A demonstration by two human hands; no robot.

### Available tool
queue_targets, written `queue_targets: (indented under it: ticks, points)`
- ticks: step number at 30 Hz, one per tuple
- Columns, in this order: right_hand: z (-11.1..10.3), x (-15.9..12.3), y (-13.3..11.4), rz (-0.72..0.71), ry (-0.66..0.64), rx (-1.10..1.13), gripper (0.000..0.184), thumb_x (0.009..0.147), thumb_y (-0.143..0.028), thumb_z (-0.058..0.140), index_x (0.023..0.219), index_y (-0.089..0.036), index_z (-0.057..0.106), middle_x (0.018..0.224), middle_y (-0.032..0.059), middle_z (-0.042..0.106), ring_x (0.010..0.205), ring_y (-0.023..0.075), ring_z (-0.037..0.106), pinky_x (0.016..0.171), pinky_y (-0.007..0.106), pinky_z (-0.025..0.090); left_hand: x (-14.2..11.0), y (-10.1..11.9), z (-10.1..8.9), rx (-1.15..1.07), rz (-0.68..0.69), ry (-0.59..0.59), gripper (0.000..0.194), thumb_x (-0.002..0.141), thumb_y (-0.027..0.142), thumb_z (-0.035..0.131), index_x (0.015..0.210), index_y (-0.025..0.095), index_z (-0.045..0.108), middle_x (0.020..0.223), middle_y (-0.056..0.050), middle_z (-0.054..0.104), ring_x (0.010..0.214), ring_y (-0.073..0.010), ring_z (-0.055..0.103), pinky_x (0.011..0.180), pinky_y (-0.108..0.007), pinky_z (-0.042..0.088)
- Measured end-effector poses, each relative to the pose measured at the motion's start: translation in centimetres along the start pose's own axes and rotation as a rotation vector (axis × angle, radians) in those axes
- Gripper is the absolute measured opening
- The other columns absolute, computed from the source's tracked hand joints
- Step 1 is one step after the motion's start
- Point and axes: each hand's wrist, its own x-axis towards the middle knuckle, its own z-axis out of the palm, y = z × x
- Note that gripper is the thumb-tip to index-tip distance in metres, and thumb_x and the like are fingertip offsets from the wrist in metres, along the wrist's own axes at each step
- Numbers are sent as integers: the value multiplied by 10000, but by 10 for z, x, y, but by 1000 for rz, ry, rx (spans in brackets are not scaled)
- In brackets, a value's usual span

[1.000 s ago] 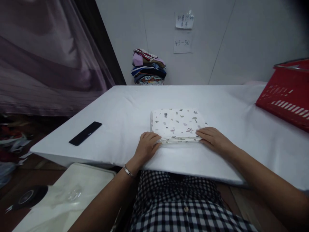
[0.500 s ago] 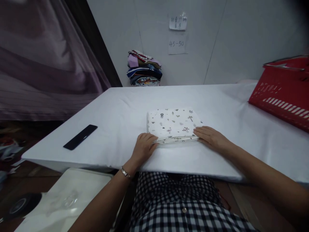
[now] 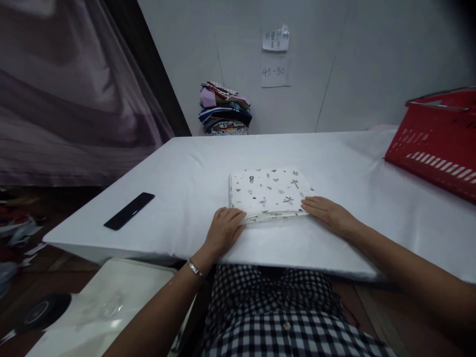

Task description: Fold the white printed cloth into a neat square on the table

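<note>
Two paper notes (image 3: 275, 59) on the wall were too small to read. Right of frame, a red basket (image 3: 435, 144) was cut off. Left hand (image 3: 223, 230) and right hand (image 3: 329, 213) lay flat, fingers open, touching the folded printed cloth (image 3: 269, 193) at centre of the white surface (image 3: 193, 173), its long axis left-right.
</note>
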Motion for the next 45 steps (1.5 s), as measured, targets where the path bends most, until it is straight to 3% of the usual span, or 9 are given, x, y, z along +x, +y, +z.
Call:
queue_targets:
  ticks: [5,13,20,24,28,34,39,45]
  points:
    - [-3,-1,0,33,23,-9,410,892,-201,431,1281,-329,456,1426,-27,340,1339,212,228,1058,493,312,-8,-5,-2,23,-17,23,348,830,222,533,1178,217,527,1205,-66,567,1142,-222,460,1019,-447,253]
    - [0,-5,7,2,-21,37,445,908,-281,380,1348,-343,373,1457,-28,287,1341,228,219,1052,491,318,-12,-3,2,-8,-122,47,269,803,192,557,1066,215,609,1101,-58,595,1037,-222,482,907,-404,384]
    - [-7,-2,0,0,-52,-18,485,879,-387,424,1359,-348,366,1441,6,309,1325,283,237,1030,562,300,-20,-1,0,-311,-220,140,295,797,227,577,1091,220,599,1142,-56,581,1079,-186,490,925,-381,424]
    - [-15,27,-20,61,-10,-74,488,871,-471,427,1337,-327,411,1411,26,363,1315,296,260,1026,589,276,-8,-5,-7,-486,-410,267,154,830,267,525,882,207,657,945,-28,658,913,-151,577,829,-311,473]
    - [-12,81,-44,22,37,21,460,903,-461,371,1316,-275,451,1390,46,405,1312,263,286,1040,533,297,28,-19,-9,-572,-564,345,163,819,255,506,824,196,657,902,-18,662,825,-127,595,711,-239,474]
    - [17,153,-83,-6,-43,134,510,910,-512,303,1351,-275,401,1427,56,342,1325,250,259,1048,494,300,80,-55,5,-521,-884,283,167,796,304,542,813,168,638,869,-40,670,766,-135,592,721,-247,435]
    - [50,160,-102,-67,-179,69,565,907,-540,267,1394,-259,323,1460,71,268,1349,259,183,1075,530,190,81,-64,21,-417,-971,135,288,771,472,561,777,187,596,774,-33,661,710,-154,583,634,-245,394]
    - [54,155,-100,-82,-182,51,553,918,-513,250,1416,-273,267,1470,50,249,1360,241,151,1086,519,164,73,-66,28,-400,-901,117,271,790,459,540,726,199,582,732,-15,647,664,-143,557,594,-235,363]
